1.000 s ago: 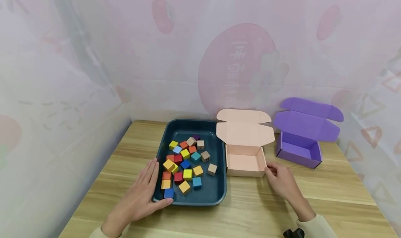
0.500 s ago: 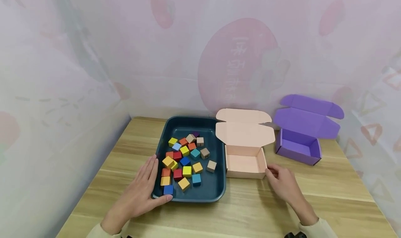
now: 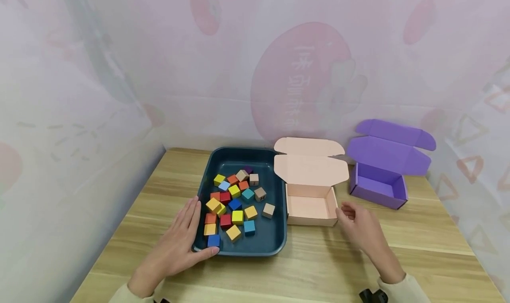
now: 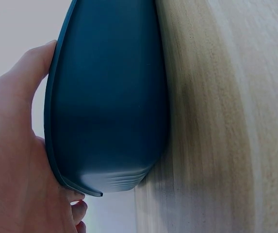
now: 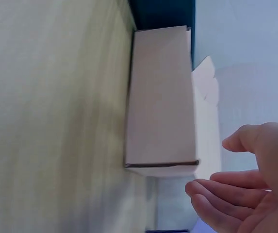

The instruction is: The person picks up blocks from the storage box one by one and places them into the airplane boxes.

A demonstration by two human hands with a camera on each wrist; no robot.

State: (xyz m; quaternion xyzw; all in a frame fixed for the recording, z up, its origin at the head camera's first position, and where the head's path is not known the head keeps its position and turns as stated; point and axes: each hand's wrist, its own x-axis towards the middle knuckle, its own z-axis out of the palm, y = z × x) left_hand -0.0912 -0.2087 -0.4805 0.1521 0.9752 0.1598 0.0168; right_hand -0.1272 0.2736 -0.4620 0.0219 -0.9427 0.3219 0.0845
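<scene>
A dark teal tray [image 3: 264, 241] holds several colored wooden cubes [image 3: 237, 217], clustered toward its left side. My left hand [image 3: 175, 241] lies along the tray's left edge, fingers straight, with the thumb at the near-left corner; the left wrist view shows the thumb against the rim. Right of the tray stands a light pink cardboard box [image 3: 311, 220], lid raised and inside bare. My right hand [image 3: 361, 227] is beside that box's near-right corner. In the right wrist view this hand [image 5: 255, 189] has loosely bent fingers and holds nothing, with a gap to the box [image 5: 163, 97].
A purple cardboard box [image 3: 374, 199] stands open farther back on the right. Both boxes and the tray rest on a wood-grain table [image 3: 314, 267]. Behind it hangs a pale printed cloth [image 3: 199, 72]. Part of a black device [image 3: 373, 296] shows at the right wrist.
My right hand has drawn slightly away from the pink box's corner, which its fingers touched before. The left hand stays on the tray. The head view has shifted slightly.
</scene>
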